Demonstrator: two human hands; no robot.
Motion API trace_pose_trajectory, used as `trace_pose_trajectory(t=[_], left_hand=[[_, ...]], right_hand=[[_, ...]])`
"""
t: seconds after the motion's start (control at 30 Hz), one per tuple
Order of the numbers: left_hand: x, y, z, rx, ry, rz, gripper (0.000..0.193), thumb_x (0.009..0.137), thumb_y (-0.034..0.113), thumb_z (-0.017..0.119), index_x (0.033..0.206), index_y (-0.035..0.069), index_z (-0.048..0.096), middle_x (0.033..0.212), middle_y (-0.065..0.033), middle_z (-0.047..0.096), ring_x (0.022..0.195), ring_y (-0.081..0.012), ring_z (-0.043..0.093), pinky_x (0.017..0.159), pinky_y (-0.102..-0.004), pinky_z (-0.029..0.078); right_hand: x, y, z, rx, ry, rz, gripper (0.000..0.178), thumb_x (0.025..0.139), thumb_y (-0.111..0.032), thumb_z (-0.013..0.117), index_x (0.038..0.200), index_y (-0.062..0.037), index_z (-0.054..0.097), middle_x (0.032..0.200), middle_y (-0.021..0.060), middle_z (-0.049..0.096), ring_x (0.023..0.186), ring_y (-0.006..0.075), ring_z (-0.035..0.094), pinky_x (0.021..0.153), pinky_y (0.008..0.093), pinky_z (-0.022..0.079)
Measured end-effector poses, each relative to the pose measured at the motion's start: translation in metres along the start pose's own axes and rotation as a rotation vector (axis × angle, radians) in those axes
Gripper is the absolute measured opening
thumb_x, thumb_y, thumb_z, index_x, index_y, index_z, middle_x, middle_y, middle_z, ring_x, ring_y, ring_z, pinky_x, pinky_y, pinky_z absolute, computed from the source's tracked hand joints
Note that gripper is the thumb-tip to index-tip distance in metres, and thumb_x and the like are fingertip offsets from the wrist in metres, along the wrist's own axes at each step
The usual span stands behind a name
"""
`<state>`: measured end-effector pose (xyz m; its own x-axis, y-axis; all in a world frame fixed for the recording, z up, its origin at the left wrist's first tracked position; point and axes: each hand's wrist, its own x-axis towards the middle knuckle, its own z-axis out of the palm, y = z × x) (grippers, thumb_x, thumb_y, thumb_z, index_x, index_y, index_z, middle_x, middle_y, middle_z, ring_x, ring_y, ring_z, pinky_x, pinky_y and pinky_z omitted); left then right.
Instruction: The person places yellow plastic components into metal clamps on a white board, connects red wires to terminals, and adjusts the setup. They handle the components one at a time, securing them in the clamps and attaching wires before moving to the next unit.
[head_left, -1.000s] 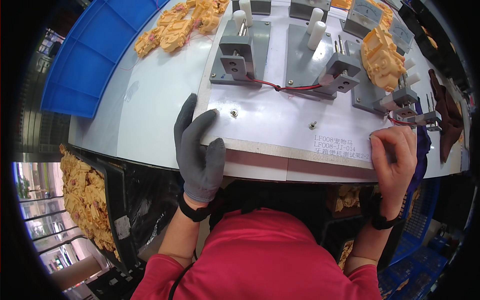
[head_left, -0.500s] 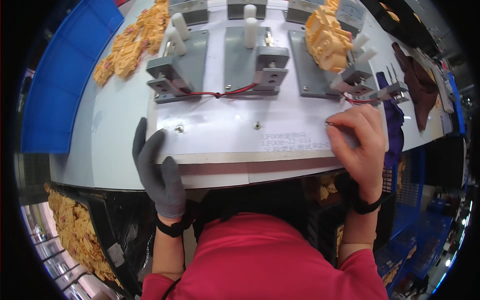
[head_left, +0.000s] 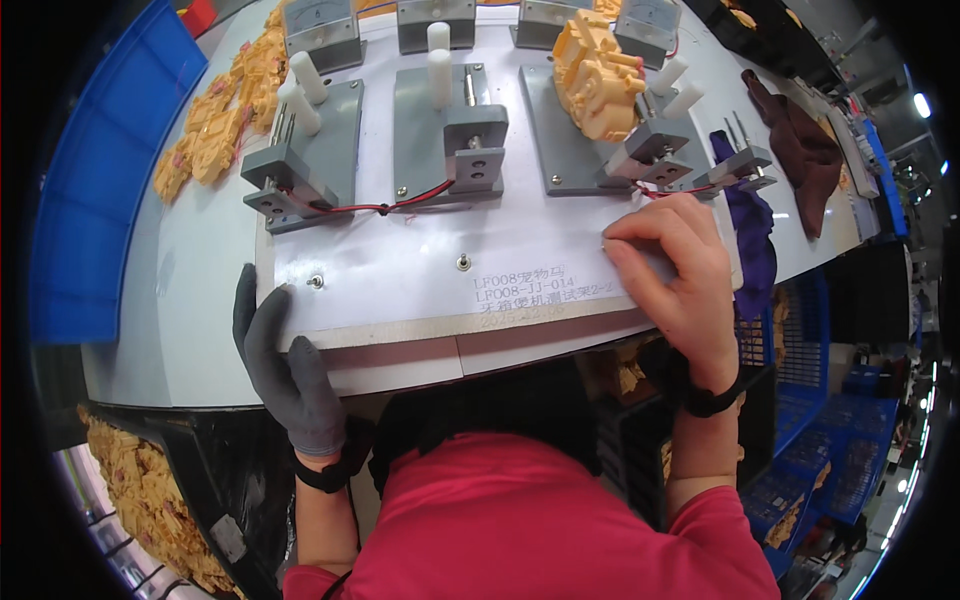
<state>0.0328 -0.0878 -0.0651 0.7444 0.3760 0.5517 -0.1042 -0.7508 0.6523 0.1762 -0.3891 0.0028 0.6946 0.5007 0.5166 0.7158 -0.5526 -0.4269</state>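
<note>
A white test board (head_left: 400, 285) lies on the table in front of me, with printed text and a row of small metal toggle switches. The left toggle switch (head_left: 316, 282) and the middle toggle switch (head_left: 463, 262) are bare. At the board's right end, my right hand (head_left: 680, 280), ungloved, pinches thumb and forefinger on a third toggle switch, mostly hidden by the fingertips. My left hand (head_left: 290, 370), in a grey glove, rests at the board's front left corner, fingers apart. A yellow plastic gearbox housing (head_left: 598, 80) sits on the right grey fixture (head_left: 565, 170).
Two more grey fixtures, the left one (head_left: 335, 165) and the middle one (head_left: 420, 150), carry white posts and red-black wires. Meters (head_left: 318, 30) stand behind. Yellow housings (head_left: 215, 125) lie beside a blue bin (head_left: 95, 190). Purple cloth (head_left: 750, 240) and brown cloth (head_left: 810, 160) are at right.
The whole view has shifted, so the board and fixtures appear further left. Both hands keep about the same places on the board, the right one still pinching at its right end.
</note>
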Motion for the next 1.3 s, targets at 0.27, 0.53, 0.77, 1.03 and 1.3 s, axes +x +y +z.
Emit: trace_pose_trajectory(t=[0.27, 0.53, 0.77, 1.03, 1.3], left_hand=[[0.001, 0.0, -0.002, -0.1, 0.024, -0.006, 0.04, 0.093, 0.019, 0.049, 0.126, -0.003, 0.054, 0.146, -0.0253, 0.04, 0.136, -0.0356, 0.039, 0.111, -0.0445, 0.032], [0.003, -0.001, 0.005, -0.168, -0.004, 0.005, 0.038, 0.092, 0.017, 0.054, 0.124, -0.004, 0.055, 0.145, -0.0261, 0.04, 0.135, -0.0367, 0.04, 0.109, -0.0423, 0.035], [-0.009, -0.019, 0.001, -0.107, 0.043, -0.025, 0.046, 0.103, 0.028, 0.04, 0.137, -0.002, 0.046, 0.149, -0.0209, 0.037, 0.137, -0.0341, 0.036, 0.113, -0.0442, 0.028], [-0.002, 0.002, 0.006, -0.052, 0.057, 0.239, 0.051, 0.103, 0.036, 0.045, 0.133, -0.005, 0.049, 0.138, -0.0217, 0.049, 0.127, -0.0344, 0.048, 0.104, -0.0452, 0.041], [-0.019, -0.009, 0.003, -0.204, 0.056, -0.379, 0.062, 0.101, 0.043, 0.042, 0.144, -0.001, 0.038, 0.147, -0.0164, 0.039, 0.132, -0.0291, 0.043, 0.104, -0.0416, 0.041]], right_hand=[[0.002, -0.001, 0.002, -0.023, 0.018, -0.031, 0.01, 0.077, -0.009, 0.074, 0.083, -0.0075, 0.067, 0.082, 0.0036, 0.064, 0.082, 0.0241, 0.058, 0.079, 0.0348, 0.041], [-0.005, 0.0, -0.002, -0.11, 0.041, 0.012, 0.009, 0.078, -0.013, 0.073, 0.083, -0.0085, 0.067, 0.08, 0.0042, 0.064, 0.083, 0.0253, 0.058, 0.079, 0.0366, 0.042], [-0.002, 0.002, 0.008, -0.059, 0.107, -0.111, 0.011, 0.078, -0.018, 0.074, 0.081, -0.0125, 0.064, 0.081, 0.0024, 0.058, 0.083, 0.0223, 0.058, 0.079, 0.0357, 0.041], [-0.015, 0.004, 0.003, -0.027, 0.212, -0.11, 0.01, 0.078, -0.018, 0.072, 0.078, -0.0148, 0.062, 0.078, 0.0004, 0.053, 0.08, 0.0202, 0.056, 0.078, 0.0346, 0.04], [0.0, 0.008, 0.01, -0.015, 0.071, -0.085, 0.009, 0.077, -0.01, 0.071, 0.081, -0.008, 0.063, 0.079, 0.0064, 0.056, 0.081, 0.026, 0.057, 0.076, 0.0392, 0.042]])
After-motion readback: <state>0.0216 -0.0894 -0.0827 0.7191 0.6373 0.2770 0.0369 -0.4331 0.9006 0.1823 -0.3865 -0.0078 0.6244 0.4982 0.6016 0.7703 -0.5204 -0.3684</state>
